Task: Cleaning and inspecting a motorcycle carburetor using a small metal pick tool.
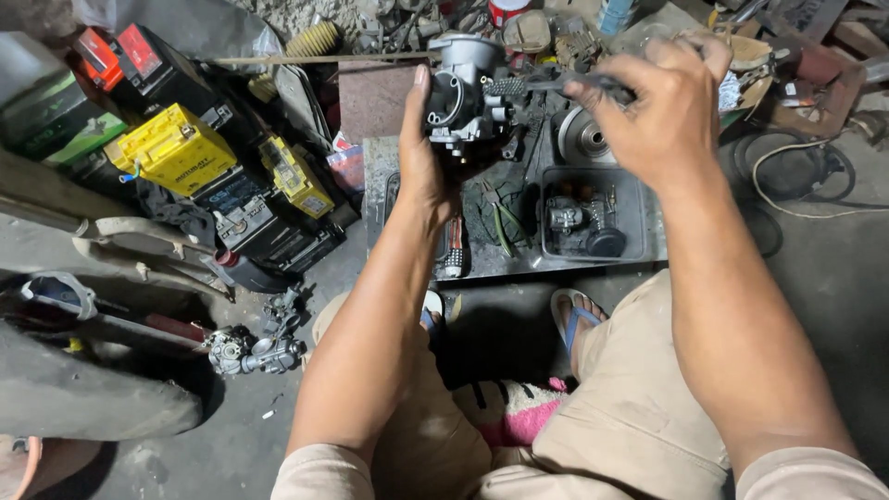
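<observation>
Left hand (421,171) grasps the grey metal carburettor (463,93) upright above the far dark tray surface (519,259), while right hand (662,106), just right, has fingers clenched on a thin dark tool (556,85) lying crosswise toward it.

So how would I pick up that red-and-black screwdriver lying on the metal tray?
Grip the screwdriver by its ribbed red-and-black handle, coming straight down from above. It probably lies flat on the tray, handle near the front edge, just right of the left hand's wrist. The ribs should give fingers good hold, and the handle's top looks uncovered.
</observation>
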